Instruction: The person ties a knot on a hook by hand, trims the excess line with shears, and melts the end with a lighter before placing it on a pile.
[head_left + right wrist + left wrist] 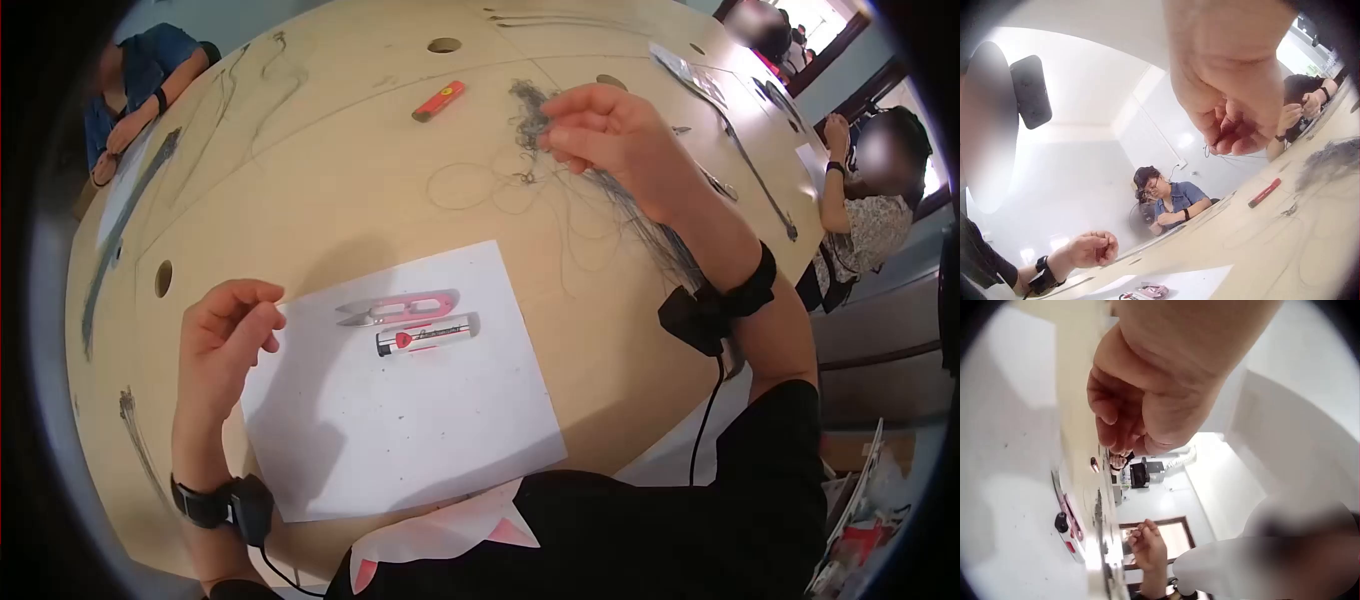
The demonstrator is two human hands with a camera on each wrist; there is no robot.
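Observation:
In the head view my right hand [625, 150] is raised over the table beside a grey tangle of fine thread [528, 118], its fingers bent toward the thumb. The right wrist view shows a thin dark strand [1207, 150] curling out at the fingertips of that hand. My left hand [225, 335] hovers over the left edge of a white sheet of paper [430, 410], fingers loosely curled, with nothing visible in them. On the sheet lie pink-handled thread snips [400, 308] and, just below them, a white lighter-like cylinder [425, 336] with a black end.
A red lighter-like object [439, 101] lies farther back. Loose thread loops [465, 187] spread across the middle, and long grey strands [645, 220] run under my right forearm. Other people sit at the left [150, 90] and right [880, 180]. The table has round holes [163, 279].

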